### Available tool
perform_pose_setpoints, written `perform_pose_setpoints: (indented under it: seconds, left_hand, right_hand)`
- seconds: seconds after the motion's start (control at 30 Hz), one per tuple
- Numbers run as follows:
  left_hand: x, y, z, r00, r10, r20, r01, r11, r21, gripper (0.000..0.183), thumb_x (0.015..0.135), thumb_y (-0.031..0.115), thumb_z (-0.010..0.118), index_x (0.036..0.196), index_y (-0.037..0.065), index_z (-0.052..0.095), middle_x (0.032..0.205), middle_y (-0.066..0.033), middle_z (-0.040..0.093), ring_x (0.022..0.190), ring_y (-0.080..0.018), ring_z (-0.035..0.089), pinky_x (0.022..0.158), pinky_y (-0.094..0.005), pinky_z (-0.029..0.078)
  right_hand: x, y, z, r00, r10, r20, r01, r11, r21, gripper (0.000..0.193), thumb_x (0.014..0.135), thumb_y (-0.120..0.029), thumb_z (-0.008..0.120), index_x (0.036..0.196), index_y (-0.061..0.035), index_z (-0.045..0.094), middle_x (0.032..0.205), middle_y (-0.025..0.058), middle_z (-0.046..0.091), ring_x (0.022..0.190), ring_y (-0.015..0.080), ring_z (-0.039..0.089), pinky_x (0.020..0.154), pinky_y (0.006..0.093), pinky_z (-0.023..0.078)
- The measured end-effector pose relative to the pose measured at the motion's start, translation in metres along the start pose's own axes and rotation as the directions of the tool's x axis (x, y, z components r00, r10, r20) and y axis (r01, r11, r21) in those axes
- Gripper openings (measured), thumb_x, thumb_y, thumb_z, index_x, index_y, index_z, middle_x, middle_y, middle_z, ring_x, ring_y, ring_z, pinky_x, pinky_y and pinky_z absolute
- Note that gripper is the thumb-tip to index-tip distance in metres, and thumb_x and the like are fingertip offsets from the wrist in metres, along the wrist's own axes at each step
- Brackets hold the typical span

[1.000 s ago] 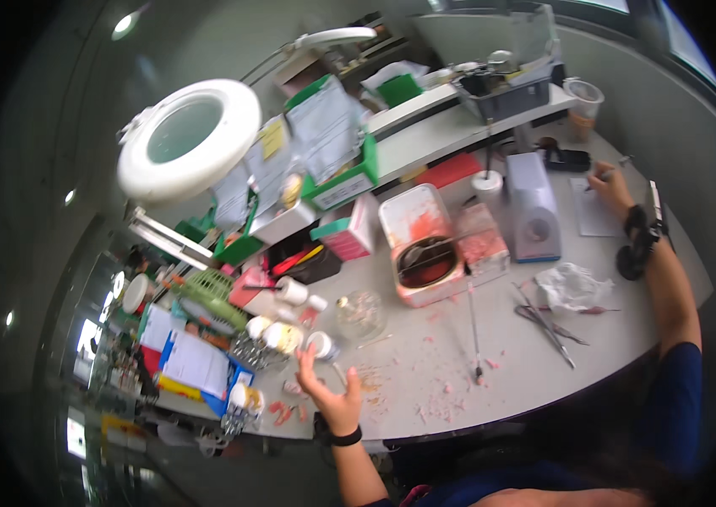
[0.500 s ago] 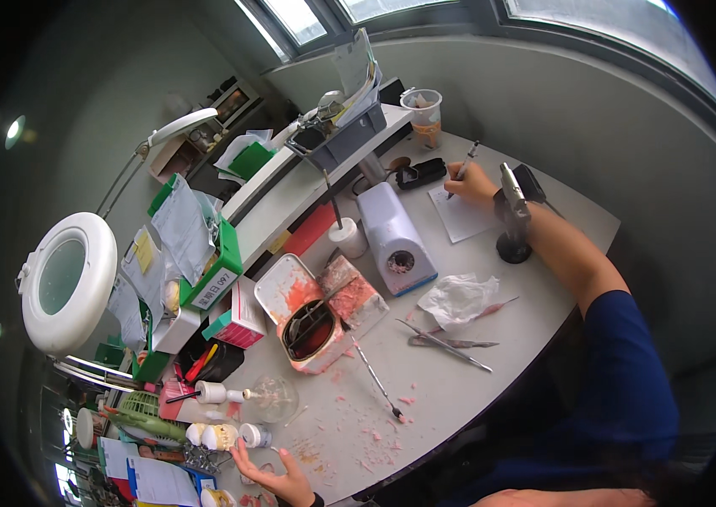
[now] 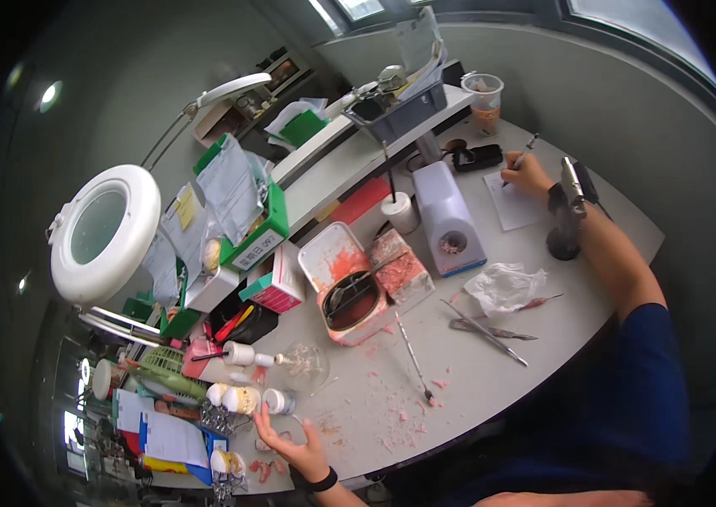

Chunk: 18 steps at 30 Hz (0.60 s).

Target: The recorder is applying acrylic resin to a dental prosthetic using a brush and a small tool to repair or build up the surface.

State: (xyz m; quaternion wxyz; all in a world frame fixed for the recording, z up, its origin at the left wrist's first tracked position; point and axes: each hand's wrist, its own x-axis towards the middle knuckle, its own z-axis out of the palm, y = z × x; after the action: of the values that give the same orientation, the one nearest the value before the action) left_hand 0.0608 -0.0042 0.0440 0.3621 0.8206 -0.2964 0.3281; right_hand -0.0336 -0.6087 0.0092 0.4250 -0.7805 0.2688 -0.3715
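Right grip [image 3: 532,178] clamped on a pen [image 3: 528,145]

Pen and white paper [image 3: 517,205] are to the right of the lilac machine [image 3: 448,218], the pen's tip at the sheet; left grip [image 3: 300,449], fingers spread apart, is well left of the machine and nearer the person, close to a small white jar [image 3: 278,401]; left of the machine stands a pink-smeared pot [image 3: 364,328]; crumpled tissue [image 3: 506,286] lies on the table [image 3: 366,393] just in front of it.
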Motion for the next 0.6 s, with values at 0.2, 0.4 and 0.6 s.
perform_pose_setpoints:
  seconds: [0.2,0.4,0.6]
  left_hand:
    - [0.009,0.018,0.024,0.999,0.028,0.044,-0.028,1.0,-0.004,0.081,0.075,0.011,0.067,0.14,0.0,0.02,0.136,-0.0225,0.042,0.125,-0.0324,0.04,0.105,-0.0434,0.026]
    - [0.004,0.004,0.009,1.0,0.003,0.024,-0.003,1.0,0.025,0.077,0.077,0.02,0.068,0.138,0.005,0.025,0.14,-0.015,0.04,0.137,-0.0361,0.025,0.105,-0.0608,0.01]
    - [0.004,0.009,0.009,0.999,0.023,0.045,-0.025,0.998,0.059,0.079,0.078,0.014,0.068,0.14,0.001,0.021,0.135,-0.0227,0.045,0.136,-0.0354,0.027,0.108,-0.0522,0.009]
  right_hand:
    - [0.053,0.134,-0.06,0.964,-0.26,-0.063,0.255,0.964,-0.076,0.018,0.075,0.0,0.051,0.062,-0.0054,0.039,0.059,-0.0016,0.036,0.057,0.0069,0.038,0.05,0.0254,0.032]
    - [0.031,0.042,-0.033,0.976,-0.185,0.114,0.205,0.96,-0.191,0.02,0.079,-0.011,0.067,0.068,0.0041,0.06,0.057,0.0052,0.054,0.055,0.0132,0.047,0.051,0.0329,0.038]
    - [0.017,0.036,-0.039,0.977,-0.197,0.083,0.208,0.967,-0.147,0.02,0.079,-0.008,0.065,0.065,0.004,0.057,0.058,0.0046,0.053,0.055,0.0126,0.045,0.05,0.0331,0.037]
